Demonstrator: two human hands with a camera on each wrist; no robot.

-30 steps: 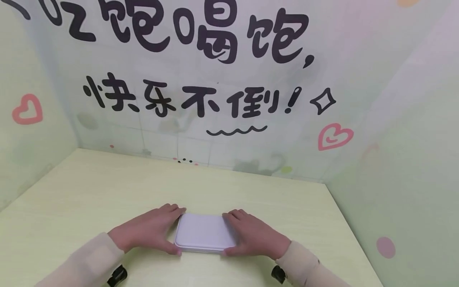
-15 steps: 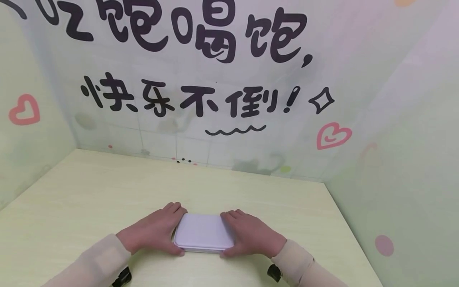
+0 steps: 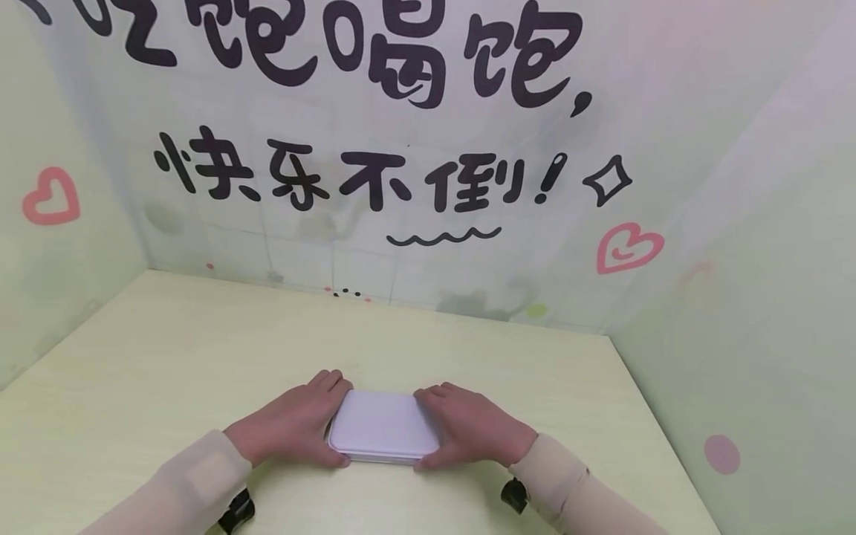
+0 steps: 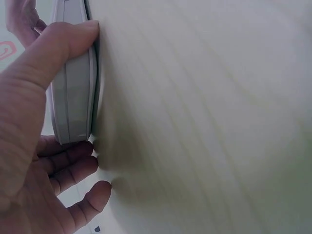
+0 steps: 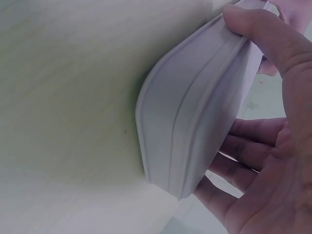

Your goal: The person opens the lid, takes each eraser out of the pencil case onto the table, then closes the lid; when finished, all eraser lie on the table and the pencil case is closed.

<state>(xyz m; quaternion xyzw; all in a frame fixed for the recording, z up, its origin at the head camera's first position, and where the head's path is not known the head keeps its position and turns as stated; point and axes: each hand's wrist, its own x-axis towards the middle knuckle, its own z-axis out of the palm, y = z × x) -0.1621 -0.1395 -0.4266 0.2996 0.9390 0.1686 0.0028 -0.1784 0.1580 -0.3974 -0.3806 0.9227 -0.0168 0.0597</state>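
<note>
A flat, pale lilac case (image 3: pixel 384 425) with rounded corners lies on the table between my hands. A seam runs along the middle of its side wall in both wrist views. My left hand (image 3: pixel 301 421) holds its left end, the thumb (image 4: pixel 78 36) on the near side and the fingers (image 4: pixel 78 170) around the far corner. At the right end my right hand (image 3: pixel 471 427) grips it the same way, its thumb (image 5: pixel 243 22) on the near edge and fingers spread towards the far side. The case looks closed; its underside is hidden.
The pale wood-grain table (image 3: pixel 234 327) meets a back wall (image 3: pixel 374 260) printed with large black characters and hearts. Side walls stand left and right (image 3: pixel 769 357). Black bands (image 3: pixel 238 511) show below both sleeves.
My left hand has slid a little to the right, closer in on the case's left end. The right hand keeps its hold. The head view has shifted slightly.
</note>
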